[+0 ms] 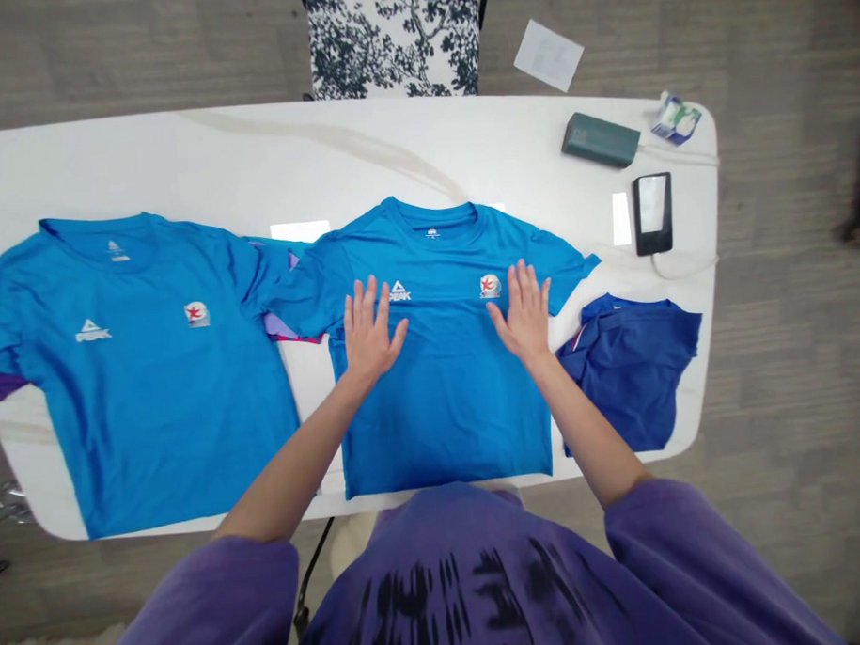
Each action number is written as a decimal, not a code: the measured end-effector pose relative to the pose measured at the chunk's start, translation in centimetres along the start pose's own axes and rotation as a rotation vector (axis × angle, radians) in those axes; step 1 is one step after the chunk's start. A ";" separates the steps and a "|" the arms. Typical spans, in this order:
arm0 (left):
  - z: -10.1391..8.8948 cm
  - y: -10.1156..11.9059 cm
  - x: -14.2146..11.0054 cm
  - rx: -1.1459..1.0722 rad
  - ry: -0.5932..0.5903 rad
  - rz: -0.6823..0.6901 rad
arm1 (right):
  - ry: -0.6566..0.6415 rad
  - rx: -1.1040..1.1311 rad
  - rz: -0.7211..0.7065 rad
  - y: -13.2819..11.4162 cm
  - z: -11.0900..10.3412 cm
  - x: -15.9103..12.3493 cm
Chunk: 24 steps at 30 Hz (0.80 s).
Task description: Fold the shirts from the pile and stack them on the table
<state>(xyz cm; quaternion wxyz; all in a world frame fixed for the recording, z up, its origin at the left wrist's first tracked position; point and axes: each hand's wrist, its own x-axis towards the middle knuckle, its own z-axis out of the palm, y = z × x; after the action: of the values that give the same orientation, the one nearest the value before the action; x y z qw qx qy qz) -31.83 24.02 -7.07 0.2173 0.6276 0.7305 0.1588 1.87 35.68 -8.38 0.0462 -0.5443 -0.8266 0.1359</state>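
Note:
A bright blue T-shirt [443,397] lies spread front side up on the white table, its neckline away from me and its hem near the table's front edge. My left hand [372,334] rests flat on the left chest beside the PEAK logo, fingers stretched out. On the right chest, close to the round badge with a red star, lies my right hand [524,312], also flat with its fingers apart. Neither hand grips the cloth. Another blue T-shirt [171,397] of the same design lies to the left, and its sleeve meets the first shirt's sleeve.
A folded dark blue garment [633,372] lies on the right of the white table [205,161]. Behind it are a black device [653,211], a green box-shaped device [599,140] with a cable, and a small carton [675,118]. Beyond stands a patterned chair [394,41].

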 end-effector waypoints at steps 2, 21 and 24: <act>1.4 0.4 -4.3 0.019 -0.046 0.020 | -0.068 0.027 -0.040 -2.4 1.3 -2.7; -0.8 -0.6 -30.0 0.133 -0.324 0.068 | -0.221 -0.010 0.244 -9.6 0.0 -31.2; -0.7 -0.9 -32.5 0.141 -0.336 0.073 | -0.260 -0.029 0.281 -10.5 -0.8 -34.4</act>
<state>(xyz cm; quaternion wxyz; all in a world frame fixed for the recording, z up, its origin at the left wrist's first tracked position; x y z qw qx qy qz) -29.15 -8.11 -3.07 0.2856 0.6852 0.6700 0.0079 6.63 0.60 -2.26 -0.0883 -0.6329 -0.7432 0.1983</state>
